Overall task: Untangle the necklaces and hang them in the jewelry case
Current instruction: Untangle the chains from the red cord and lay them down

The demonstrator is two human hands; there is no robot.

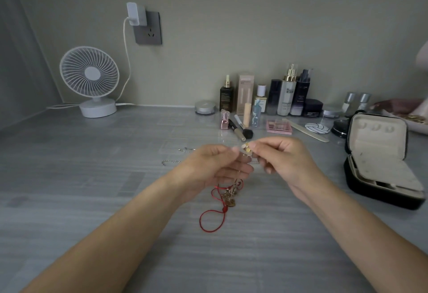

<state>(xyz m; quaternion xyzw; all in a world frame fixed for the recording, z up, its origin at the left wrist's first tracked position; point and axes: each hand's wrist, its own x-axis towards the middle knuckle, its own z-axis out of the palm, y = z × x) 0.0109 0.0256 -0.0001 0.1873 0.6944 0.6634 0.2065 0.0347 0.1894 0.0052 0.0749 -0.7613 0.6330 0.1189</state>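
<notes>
Both my hands are raised over the middle of the grey table, fingertips close together. My right hand (284, 160) pinches a small pale gold pendant (247, 147) on a thin chain. My left hand (215, 165) holds the same thin chain just beside it. Below them the tangled necklaces (230, 196) hang down to the table: a red cord (212, 219) looped on the surface and gold charms bunched together. The black jewelry case (379, 160) stands open at the right, beige lid lining upright with hooks near its top.
Two short silver chain pieces (171, 161) lie left of my hands. Cosmetics bottles (287, 93), a makeup brush (242, 128), a pink palette (279, 126) and a nail file (305, 130) line the back. A white desk fan (90, 79) stands at the back left.
</notes>
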